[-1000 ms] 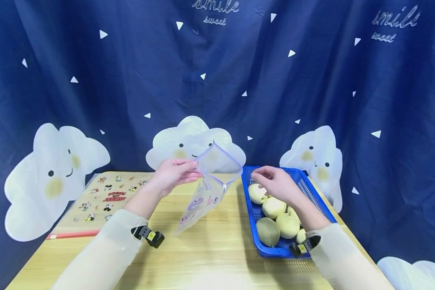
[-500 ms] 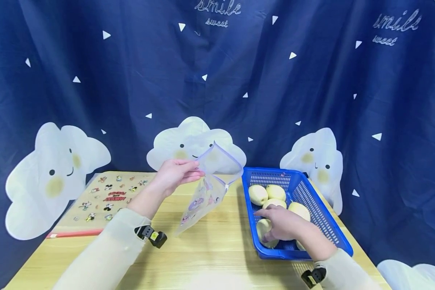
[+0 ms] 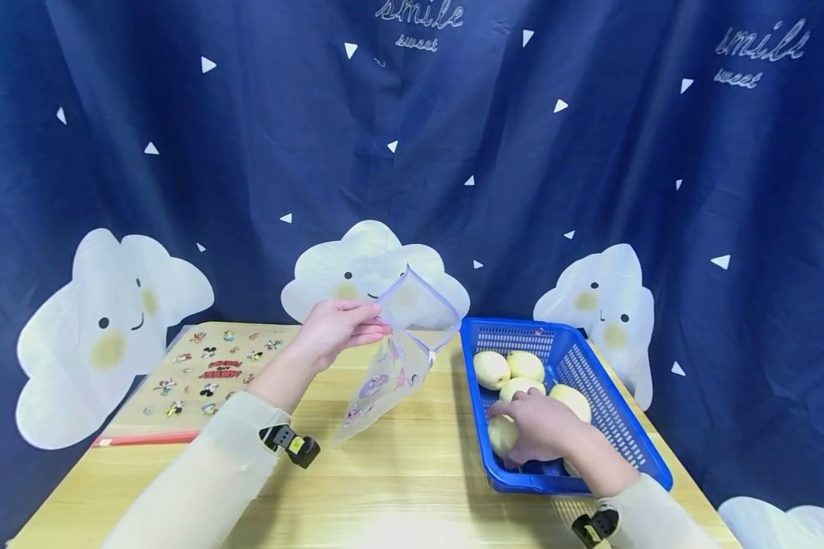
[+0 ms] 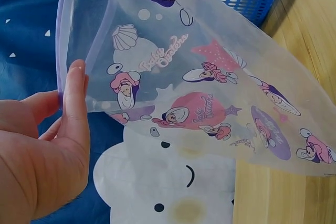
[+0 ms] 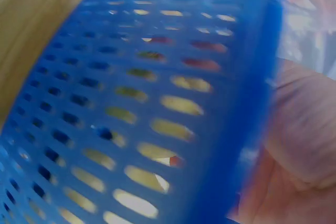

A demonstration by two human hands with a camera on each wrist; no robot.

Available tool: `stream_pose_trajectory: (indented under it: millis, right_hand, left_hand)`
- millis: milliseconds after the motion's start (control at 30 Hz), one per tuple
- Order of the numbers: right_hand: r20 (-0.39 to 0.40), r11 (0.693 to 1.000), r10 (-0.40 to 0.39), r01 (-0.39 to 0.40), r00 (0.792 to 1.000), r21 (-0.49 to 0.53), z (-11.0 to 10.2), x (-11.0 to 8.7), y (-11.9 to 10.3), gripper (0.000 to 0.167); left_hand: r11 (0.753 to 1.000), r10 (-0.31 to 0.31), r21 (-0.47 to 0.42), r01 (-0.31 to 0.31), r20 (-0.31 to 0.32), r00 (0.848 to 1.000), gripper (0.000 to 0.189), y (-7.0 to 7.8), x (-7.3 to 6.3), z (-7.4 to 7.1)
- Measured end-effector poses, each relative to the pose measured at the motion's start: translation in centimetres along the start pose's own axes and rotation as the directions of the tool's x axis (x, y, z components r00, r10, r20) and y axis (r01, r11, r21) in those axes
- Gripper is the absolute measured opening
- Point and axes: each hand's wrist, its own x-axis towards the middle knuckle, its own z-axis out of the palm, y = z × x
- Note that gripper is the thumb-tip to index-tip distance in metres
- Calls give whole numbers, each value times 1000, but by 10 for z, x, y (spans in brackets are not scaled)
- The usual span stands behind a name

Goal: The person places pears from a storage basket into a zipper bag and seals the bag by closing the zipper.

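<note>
In the head view my left hand pinches the lilac rim of a clear zip bag, whose mouth gapes toward the right. Pink and purple cartoon oysters are printed on the bag, as the left wrist view shows. My right hand reaches into a blue plastic basket, its fingers curled round a pale yellow pear at the near left corner. Several other pears lie beyond that hand. In the right wrist view the basket's slotted wall covers most of the hand.
A flat zip bag with a red slider strip and cartoon mice lies on the wooden table at the left. Behind the table hangs a dark blue curtain with smiling clouds.
My right hand has moved down from above the basket's far pears to the near left pear and closed round it. The left hand keeps the bag in nearly the same place.
</note>
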Motion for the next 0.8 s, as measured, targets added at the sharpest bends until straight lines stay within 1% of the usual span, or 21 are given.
stream_pose_trajectory:
  millis: [100, 167, 233, 267, 333, 400, 467, 533, 633, 733, 800]
  right_hand:
    - [-62, 1000, 16, -16, 998, 2, -10, -2, 6, 70]
    - [-113, 999, 35, -34, 993, 8, -17, -3, 10, 74]
    - [-178, 998, 54, -50, 983, 25, -23, -3, 14, 76]
    - [-222, 998, 60, -54, 973, 36, -26, -3, 16, 76]
    - [-314, 997, 67, -51, 947, 58, -31, -2, 18, 74]
    - [-395, 994, 83, -47, 915, 99, -35, 1, 20, 74]
    - [-454, 987, 109, -40, 885, 158, -38, 4, 19, 74]
    - [-495, 975, 129, -19, 859, 221, -41, 9, 17, 76]
    - [-554, 956, 123, 51, 823, 289, -45, 17, 11, 77]
    - [-619, 940, 78, 149, 782, 307, -50, 26, 4, 79]
    - [-648, 928, 56, 200, 760, 314, -54, 32, -2, 80]
  left_hand:
    - [1000, -7, -2, 7, -7, 1000, 45, 1, 0, 0]
    - [1000, -12, -9, 12, -11, 1000, 46, 0, 1, 0]
    - [1000, -15, -14, 15, -12, 1000, 47, 0, 2, 0]
    - [1000, -16, -14, 15, -11, 1000, 47, -1, 2, 0]
    - [1000, -16, -16, 16, -11, 1000, 46, -1, 2, 0]
    - [1000, -16, -14, 16, -12, 1000, 45, -1, 2, 0]
    - [1000, -15, -13, 15, -15, 1000, 43, -1, 2, 1]
    - [1000, -15, -11, 15, -16, 1000, 44, -1, 1, 1]
    - [1000, -14, -10, 14, -15, 1000, 46, -1, 1, 2]
    - [1000, -14, -6, 14, -14, 1000, 47, 0, 1, 3]
    - [1000, -13, -5, 12, -15, 1000, 47, 0, 2, 4]
